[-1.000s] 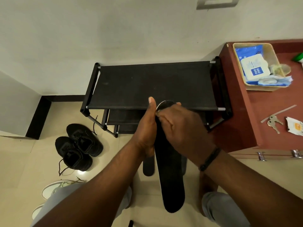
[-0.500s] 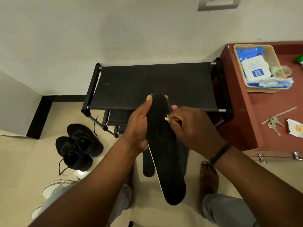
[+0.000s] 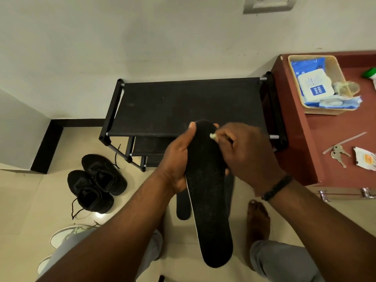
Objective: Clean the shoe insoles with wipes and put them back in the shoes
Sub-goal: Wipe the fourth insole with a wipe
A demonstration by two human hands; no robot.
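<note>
A long black insole [image 3: 207, 200] is held up in the middle of the view, above a pale tiled floor [image 3: 24, 200] and in front of a low black shoe rack [image 3: 183, 102]. Its upper face is shown, a dark fabric with a fine dotted texture, and a thin white edge is seen along its left side. The rounded toe end points away toward the rack, and the heel end points back toward the person. The insole is gripped by the left hand [image 3: 179, 159] along its left edge, with the thumb laid up beside the toe end and the fingers wrapped behind. A small wad of white wipe [image 3: 212, 136] is pinched in the curled fingers of the right hand [image 3: 248, 153] and pressed against the insole near its toe end. A dark band [image 3: 276, 188] is worn on the right wrist. A second black insole [image 3: 183, 208] is partly seen behind the first, lower down. A pair of black lace-up shoes [image 3: 95, 184] is set on the floor to the left, just beside the rack, and part of a white shoe [image 3: 67, 235] is seen nearer the lower left. To the right, a reddish-brown cabinet [image 3: 305, 159] carries a tan basket [image 3: 335, 66] with a blue-and-white wipes pack [image 3: 313, 86] in it, plus keys [image 3: 337, 155] and a torn wrapper [image 3: 366, 161]. A bare foot [image 3: 257, 218] is seen on the floor at lower right.
</note>
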